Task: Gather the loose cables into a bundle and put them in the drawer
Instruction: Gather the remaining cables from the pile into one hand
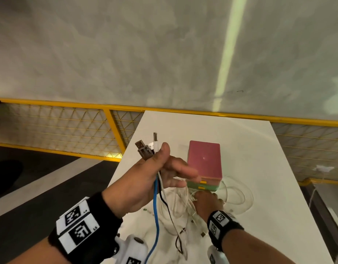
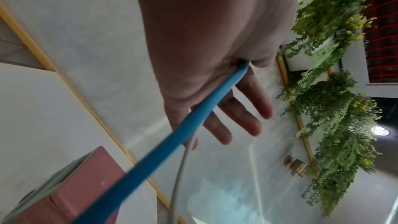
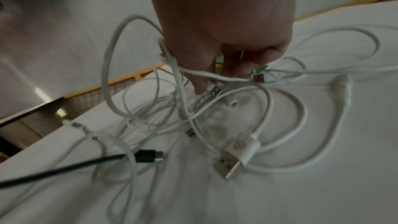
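Note:
My left hand [image 1: 162,164] is raised above the white table [image 1: 269,197] and pinches a blue cable [image 1: 156,210], a black cable [image 1: 165,202] and a thin white one just below their USB plugs [image 1: 145,149]; its other fingers are stretched out. The blue cable [image 2: 172,135] runs out of the left hand [image 2: 215,57] in the left wrist view. My right hand [image 1: 206,201] reaches down into the tangle of white cables [image 1: 181,204] in front of the small drawer box [image 1: 204,161]. In the right wrist view the right hand [image 3: 226,60] curls its fingers round white cables [image 3: 280,142].
The drawer box has a pink top, green lower tiers and yellow handles, all shut. A black USB-C plug [image 3: 148,156] and a white USB-A plug [image 3: 232,159] lie in the tangle. The table's left edge [image 1: 122,168] drops off close by. A yellow mesh railing [image 1: 69,126] runs behind.

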Demonstrator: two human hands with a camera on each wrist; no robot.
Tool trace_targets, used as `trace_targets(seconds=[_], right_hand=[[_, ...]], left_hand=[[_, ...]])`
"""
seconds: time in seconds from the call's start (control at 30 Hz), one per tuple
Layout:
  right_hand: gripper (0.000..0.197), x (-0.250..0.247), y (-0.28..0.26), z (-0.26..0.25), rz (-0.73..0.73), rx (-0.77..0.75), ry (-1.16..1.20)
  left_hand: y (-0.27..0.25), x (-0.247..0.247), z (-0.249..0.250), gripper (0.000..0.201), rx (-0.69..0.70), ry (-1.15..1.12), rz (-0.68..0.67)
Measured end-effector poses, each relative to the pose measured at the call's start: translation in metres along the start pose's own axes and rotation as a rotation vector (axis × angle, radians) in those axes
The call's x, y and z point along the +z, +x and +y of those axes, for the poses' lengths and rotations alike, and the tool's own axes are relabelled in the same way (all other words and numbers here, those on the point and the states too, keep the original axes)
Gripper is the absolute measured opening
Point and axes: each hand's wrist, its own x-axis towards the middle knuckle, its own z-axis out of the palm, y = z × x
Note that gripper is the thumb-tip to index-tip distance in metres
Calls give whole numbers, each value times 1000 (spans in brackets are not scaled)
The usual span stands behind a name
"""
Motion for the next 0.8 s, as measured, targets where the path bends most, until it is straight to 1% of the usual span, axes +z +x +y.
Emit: trace_targets(seconds=[0.07, 0.17, 0.23, 0.33, 0.37, 0.4, 0.5, 0.6, 0.67, 0.73, 0.8], right_hand=[[31, 4, -3, 2, 29, -12, -35], [28, -6, -11, 6, 101, -71, -50], [25, -24, -17, 12, 104, -117, -83], [28, -70, -30, 24, 77, -201, -236], [29, -92, -36, 27, 85, -234, -268], [27, -116, -43, 27, 80, -273, -251], [17, -198, -67, 20, 53, -443, -16], [9, -266, -97, 9, 204, -535, 292], [7, -292, -113, 3, 235, -565, 448], [8, -308, -125, -3, 208, -597, 596], [12, -316, -131, -8, 191, -625, 741]], left_hand=[[4, -2, 0, 69, -3, -27, -9], [13, -2, -1, 52, 7, -15, 28], [21, -1, -4, 43, 6, -11, 70], [33, 1, -12, 38, -10, 38, 105], [37, 2, -14, 38, -17, 67, 104], [40, 2, -17, 38, -24, 98, 107], [51, 7, -21, 36, -44, 170, 114], [60, 15, -19, 33, -23, 212, 122], [67, 21, -14, 34, 10, 211, 118], [72, 28, -4, 34, 34, 222, 102], [76, 35, 6, 32, 53, 262, 56]])
